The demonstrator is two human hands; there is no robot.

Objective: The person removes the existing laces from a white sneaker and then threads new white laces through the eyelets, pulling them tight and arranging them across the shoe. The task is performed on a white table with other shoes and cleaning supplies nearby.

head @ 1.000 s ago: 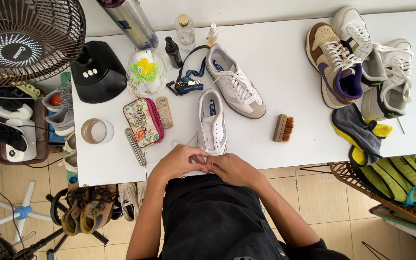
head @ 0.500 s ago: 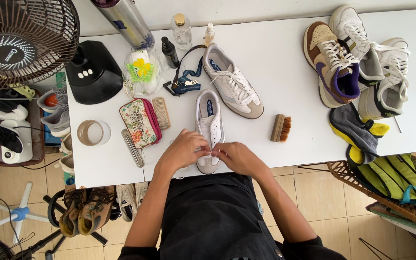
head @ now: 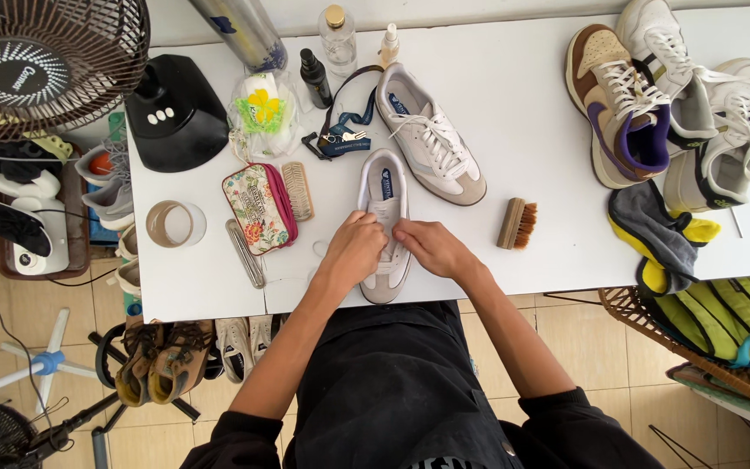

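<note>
Floral zipped fabric pouch (head: 258, 208) lying far left on white counter (head: 523, 139). Left hand (head: 353, 252), then right hand (head: 431, 247), fingers pinched together on laceless white-and-grey leather sneaker (head: 385, 187) at near edge. Wooden bristle brush (head: 516, 223) resting rightward.

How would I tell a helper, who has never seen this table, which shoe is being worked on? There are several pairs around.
Start at the white table and go to its near edge, in front of the person in black. There a white low sneaker lies toe toward the person, under the left hand and right hand. Unlike its laced twin lying slantwise beyond it, it shows no laces.
</note>
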